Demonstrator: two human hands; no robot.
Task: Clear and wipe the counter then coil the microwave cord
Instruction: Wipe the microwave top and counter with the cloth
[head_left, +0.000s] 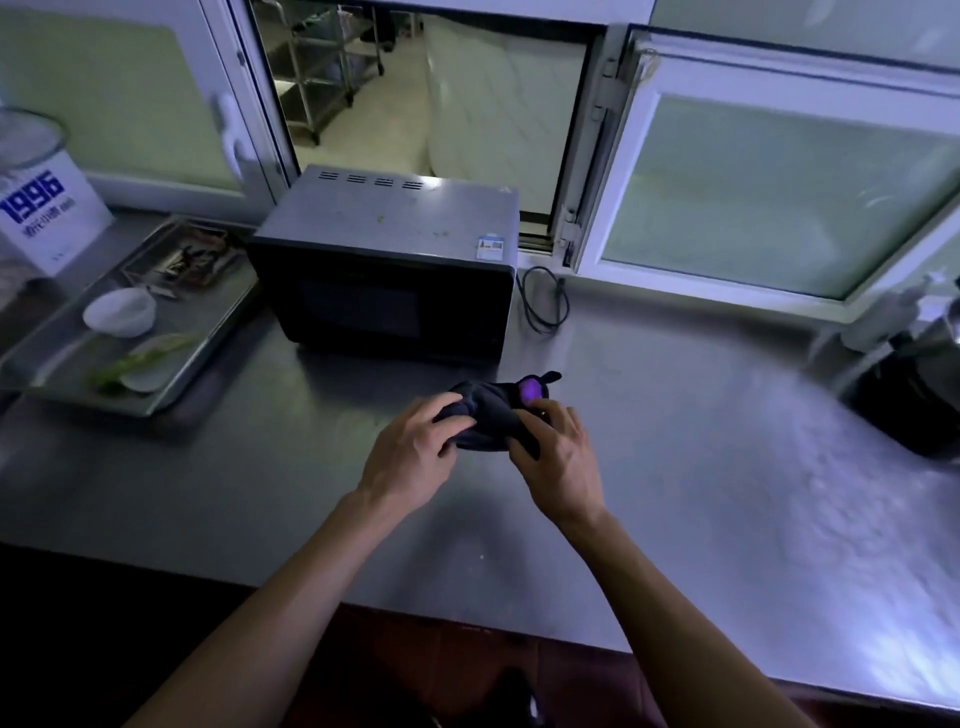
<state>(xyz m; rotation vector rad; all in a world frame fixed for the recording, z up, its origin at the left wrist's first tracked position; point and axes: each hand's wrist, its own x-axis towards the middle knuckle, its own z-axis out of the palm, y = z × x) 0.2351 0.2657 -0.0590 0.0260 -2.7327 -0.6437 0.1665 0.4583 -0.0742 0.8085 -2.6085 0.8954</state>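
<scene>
A dark cloth (493, 410) with a purple patch is bunched on the steel counter (675, 441), just in front of the microwave (384, 270). My left hand (415, 452) grips the cloth's left side. My right hand (556, 452) pinches its right side. The microwave stands at the back, dark-fronted with a grey top. Its black cord (543, 301) lies in a loose loop on the counter beside the microwave's right side.
A metal tray (202, 364) at the left holds a white bowl (120, 310), a plate with green scraps (140, 358) and wrappers. A white box printed 1996 (41, 218) stands behind it. A dark appliance (914, 395) sits at the right edge. An open window lies behind.
</scene>
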